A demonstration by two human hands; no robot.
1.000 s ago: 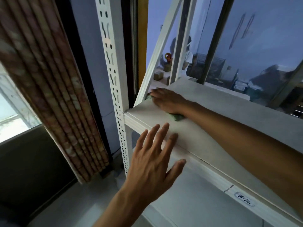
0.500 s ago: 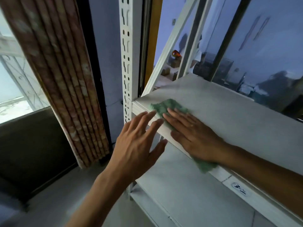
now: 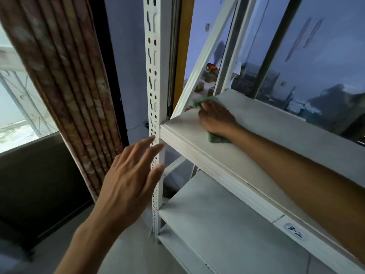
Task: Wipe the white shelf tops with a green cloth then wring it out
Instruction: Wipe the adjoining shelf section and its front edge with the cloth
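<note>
The white shelf top (image 3: 276, 131) runs from the centre toward the lower right. My right hand (image 3: 216, 118) lies flat on the green cloth (image 3: 215, 139) near the shelf's far left corner, pressing it onto the board. Bits of cloth show past the fingertips and under the wrist; most of it is hidden by the hand. My left hand (image 3: 130, 175) hovers with straight, spread fingers just in front of the perforated white upright (image 3: 155, 95), holding nothing.
A lower white shelf (image 3: 227, 224) sits below. A diagonal white brace (image 3: 199, 64) rises behind the shelf's left corner. A rolled patterned curtain (image 3: 65, 86) hangs to the left by a window. Glass panes stand behind the shelf.
My right hand slid the cloth from the shelf's front edge back to the far left corner. My left hand stayed hovering near the upright.
</note>
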